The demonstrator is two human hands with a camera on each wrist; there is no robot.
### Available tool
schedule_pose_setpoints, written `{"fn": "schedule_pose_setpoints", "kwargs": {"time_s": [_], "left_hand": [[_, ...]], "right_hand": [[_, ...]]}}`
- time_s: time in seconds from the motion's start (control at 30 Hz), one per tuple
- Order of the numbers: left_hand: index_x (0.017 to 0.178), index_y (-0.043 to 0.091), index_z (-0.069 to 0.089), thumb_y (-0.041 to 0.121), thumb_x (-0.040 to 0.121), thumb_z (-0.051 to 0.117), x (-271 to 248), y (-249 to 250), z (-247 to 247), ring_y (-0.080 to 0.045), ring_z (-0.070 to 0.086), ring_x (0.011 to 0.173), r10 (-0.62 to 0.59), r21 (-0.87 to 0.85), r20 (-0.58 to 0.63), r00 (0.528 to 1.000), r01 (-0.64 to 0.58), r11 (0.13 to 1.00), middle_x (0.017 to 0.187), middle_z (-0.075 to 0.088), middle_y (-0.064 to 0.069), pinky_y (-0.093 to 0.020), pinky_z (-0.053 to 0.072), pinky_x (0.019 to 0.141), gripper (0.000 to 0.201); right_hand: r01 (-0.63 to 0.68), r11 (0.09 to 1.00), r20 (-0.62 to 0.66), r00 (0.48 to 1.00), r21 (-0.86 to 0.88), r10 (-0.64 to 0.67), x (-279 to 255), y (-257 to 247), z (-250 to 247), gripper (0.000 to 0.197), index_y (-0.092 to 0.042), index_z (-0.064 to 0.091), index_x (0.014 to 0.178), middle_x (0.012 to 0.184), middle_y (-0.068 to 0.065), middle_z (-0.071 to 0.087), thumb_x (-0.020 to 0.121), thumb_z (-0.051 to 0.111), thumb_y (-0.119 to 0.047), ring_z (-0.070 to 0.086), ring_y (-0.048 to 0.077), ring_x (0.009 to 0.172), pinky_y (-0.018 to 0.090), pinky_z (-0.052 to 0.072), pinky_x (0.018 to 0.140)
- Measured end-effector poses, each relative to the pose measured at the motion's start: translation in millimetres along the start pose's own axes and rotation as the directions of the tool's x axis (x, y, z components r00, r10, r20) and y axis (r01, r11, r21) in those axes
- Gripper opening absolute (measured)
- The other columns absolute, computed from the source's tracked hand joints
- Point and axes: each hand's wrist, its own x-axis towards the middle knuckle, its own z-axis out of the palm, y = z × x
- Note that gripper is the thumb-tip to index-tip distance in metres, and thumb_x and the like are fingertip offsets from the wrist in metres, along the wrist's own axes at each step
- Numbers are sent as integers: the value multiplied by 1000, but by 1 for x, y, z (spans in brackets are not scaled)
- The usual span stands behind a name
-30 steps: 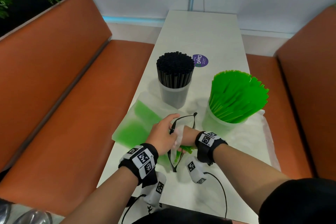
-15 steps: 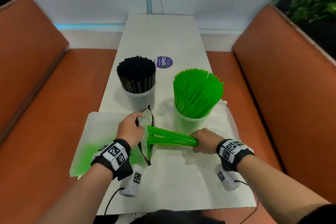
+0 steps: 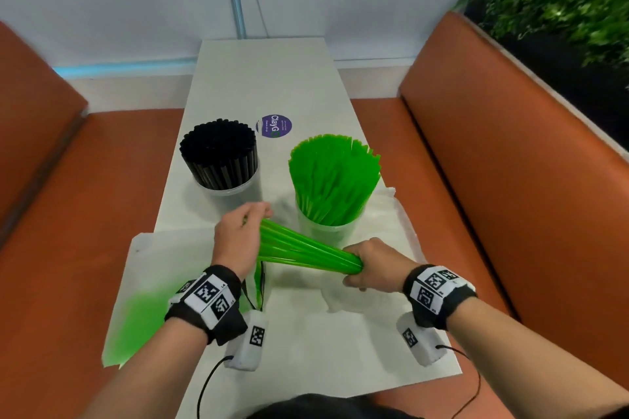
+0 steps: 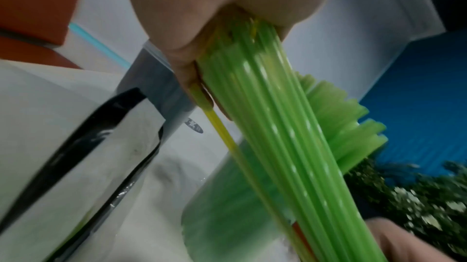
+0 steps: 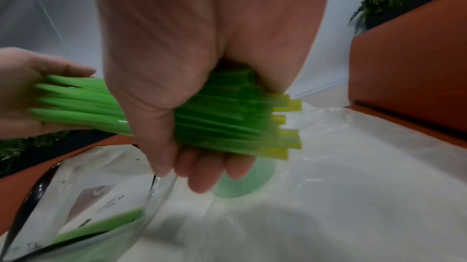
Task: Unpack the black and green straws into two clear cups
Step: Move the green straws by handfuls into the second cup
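Nearest the person, the plastic bag (image 3: 163, 286) is lying flat at the near left of the white table (image 3: 258, 78), its black-edged mouth (image 4: 83, 130) gaping toward the middle and a few green straws still showing inside it. A second clear plastic sheet (image 3: 381, 309) is lying on the near right of the table.

Above the bags, both hands are holding one bundle of green straws (image 3: 306, 250) horizontally. The right hand (image 3: 372, 265) is gripping the right end, fingers (image 5: 202, 172) curled fully around it, with the straw tips projecting just past the fist. The left hand (image 3: 238, 241) is closing around the left end, which is fanning out slightly; fingers and thumb are wrapping the bundle.

Just behind the bundle, the right clear cup (image 3: 328, 231) is standing upright, packed with green straws (image 3: 335, 177) that are splaying outward at the top. To its left, well apart from it, the left clear cup (image 3: 235, 190) is holding upright black straws (image 3: 219, 156).

Beyond and between the cups, a round purple sticker (image 3: 274, 126) is lying on the table. Orange benches (image 3: 510, 163) are flanking both sides.
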Motion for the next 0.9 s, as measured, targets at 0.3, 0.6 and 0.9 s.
{"fn": "schedule_pose_setpoints", "kwargs": {"time_s": [0.3,0.6,0.9], "left_hand": [[78,19,79,24,88,58,3,-6,-12,-28,67,96,-150,-78,6,989,150,986,87,76,-1,-46,50,93,24],[83,28,78,42,93,51,0,1,-9,-18,68,92,-34,-50,58,998,37,998,89,75,3,-29,49,82,32],[98,26,74,55,84,42,-6,20,6,-15,71,97,79,-53,192,978,-70,996,101,76,1,-46,51,98,46]], "right_hand": [[54,992,37,998,-111,-50,14,-24,-7,16,-30,56,76,62,-10,62,80,69,-22,61,2,51,18,50,52],[33,994,-20,999,-100,-35,20,-45,-13,9,-13,67,86,70,3,70,81,68,-19,66,15,60,26,55,60],[66,992,-56,997,107,-60,29,-79,-6,11,-22,62,72,59,-4,67,77,71,-19,66,6,52,19,51,55]]}}
